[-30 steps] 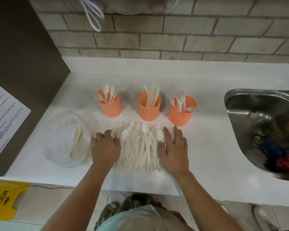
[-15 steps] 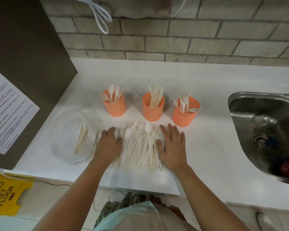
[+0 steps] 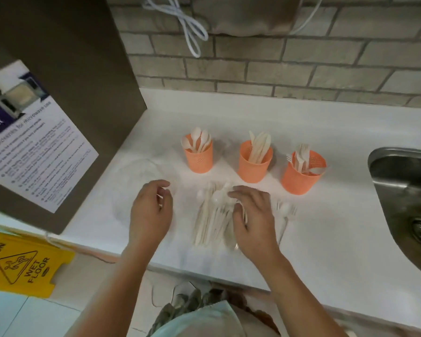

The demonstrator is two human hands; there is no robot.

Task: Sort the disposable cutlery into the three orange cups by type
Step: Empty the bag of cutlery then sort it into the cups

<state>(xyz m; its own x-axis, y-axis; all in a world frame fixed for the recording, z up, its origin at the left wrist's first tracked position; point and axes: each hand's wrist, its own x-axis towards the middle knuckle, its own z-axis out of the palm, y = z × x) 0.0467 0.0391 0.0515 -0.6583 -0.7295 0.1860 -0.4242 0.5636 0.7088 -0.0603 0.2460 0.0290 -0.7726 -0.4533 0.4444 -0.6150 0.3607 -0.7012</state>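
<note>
Right hand (image 3: 252,215) lies loose on the cutlery (image 3: 210,220), left hand (image 3: 151,210) curled, can't tell if gripping; light slippery stuff, I'd pinch handles.

bare white countertop (image 3: 338,239) open at lower right of centre, between pale cutlery pile (image 3: 212,220) and steel sink (image 3: 399,190). row of three orange perforated plastic cups (image 3: 254,166) blocks mid-frame. brown cabinet panel (image 3: 83,69) walls upper left. clear plastic bowl (image 3: 129,176) left of centre.
</note>
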